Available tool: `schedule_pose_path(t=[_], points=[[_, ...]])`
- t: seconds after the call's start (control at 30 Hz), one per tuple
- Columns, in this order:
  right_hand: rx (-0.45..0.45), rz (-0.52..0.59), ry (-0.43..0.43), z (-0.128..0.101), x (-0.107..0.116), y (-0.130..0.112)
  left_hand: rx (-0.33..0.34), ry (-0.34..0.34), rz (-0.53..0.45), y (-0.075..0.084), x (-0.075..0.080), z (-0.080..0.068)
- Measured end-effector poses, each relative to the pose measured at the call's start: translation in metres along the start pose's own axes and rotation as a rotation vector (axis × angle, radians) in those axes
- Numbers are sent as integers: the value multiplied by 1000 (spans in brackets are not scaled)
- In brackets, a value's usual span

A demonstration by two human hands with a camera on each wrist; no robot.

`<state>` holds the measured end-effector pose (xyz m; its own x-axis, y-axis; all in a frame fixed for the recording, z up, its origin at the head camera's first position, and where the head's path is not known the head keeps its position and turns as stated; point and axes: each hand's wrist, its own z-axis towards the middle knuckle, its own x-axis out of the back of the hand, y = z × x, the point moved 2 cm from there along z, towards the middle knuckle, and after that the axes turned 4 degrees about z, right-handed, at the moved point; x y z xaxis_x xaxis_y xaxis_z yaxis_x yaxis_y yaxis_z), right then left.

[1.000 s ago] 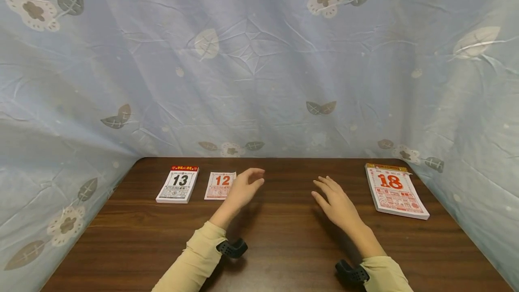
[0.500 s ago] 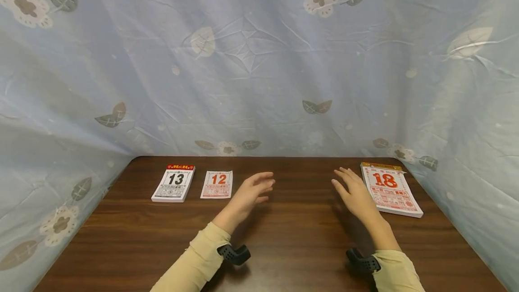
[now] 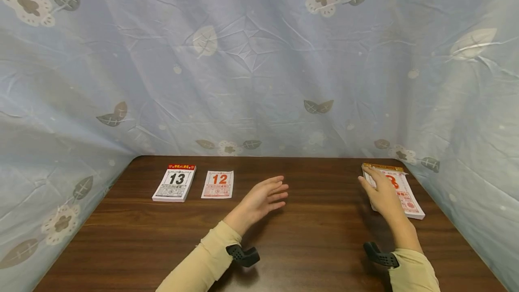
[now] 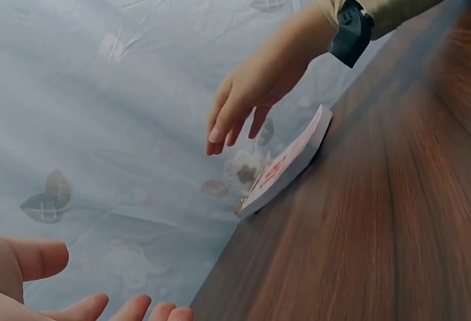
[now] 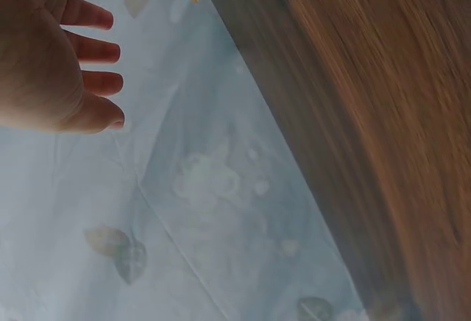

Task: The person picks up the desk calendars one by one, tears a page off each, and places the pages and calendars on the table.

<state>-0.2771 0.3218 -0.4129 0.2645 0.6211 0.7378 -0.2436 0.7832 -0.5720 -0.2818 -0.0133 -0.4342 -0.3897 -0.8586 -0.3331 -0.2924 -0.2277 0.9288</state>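
Note:
My right hand (image 3: 383,195) hangs over the left side of the thick tear-off calendar (image 3: 410,199) with the red 18, hiding part of its number. A gap between hand and calendar (image 4: 291,163) shows in the left wrist view, where the fingers point downward, loosely bent and holding nothing. Over the middle of the table is my left hand (image 3: 259,199), fingers extended and apart, also holding nothing. Left of it lies a loose calendar sheet (image 3: 217,185) with a red 12. Further left sits a smaller tear-off calendar (image 3: 174,186) with a black 13 and a red header.
The dark wooden table (image 3: 308,247) reaches back to a pale blue curtain (image 3: 259,80) with flower and leaf prints, which also hangs along both sides. A black band (image 3: 243,255) is on the left wrist, and another black band (image 3: 381,256) is on the right.
My right hand has moved right, from the middle of the table to over the 18 calendar. My left hand has shifted a little right, away from the 12 sheet, and its fingers have spread.

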Motion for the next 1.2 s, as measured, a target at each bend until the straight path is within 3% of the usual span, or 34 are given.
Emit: schedule_pose_path(t=[0.2, 0.87, 1.03, 1.2], points=[[-15, -24, 57, -3, 13, 18, 17, -16, -40, -2, -13, 7], [-266, -24, 141, -25, 51, 71, 123, 3, -209, -14, -82, 56], [-363, -26, 161, -31, 56, 84, 150, 32, -253, -20, -95, 67], [-394, -36, 174, -38, 58, 96, 169, 40, -288, -26, -107, 76]])
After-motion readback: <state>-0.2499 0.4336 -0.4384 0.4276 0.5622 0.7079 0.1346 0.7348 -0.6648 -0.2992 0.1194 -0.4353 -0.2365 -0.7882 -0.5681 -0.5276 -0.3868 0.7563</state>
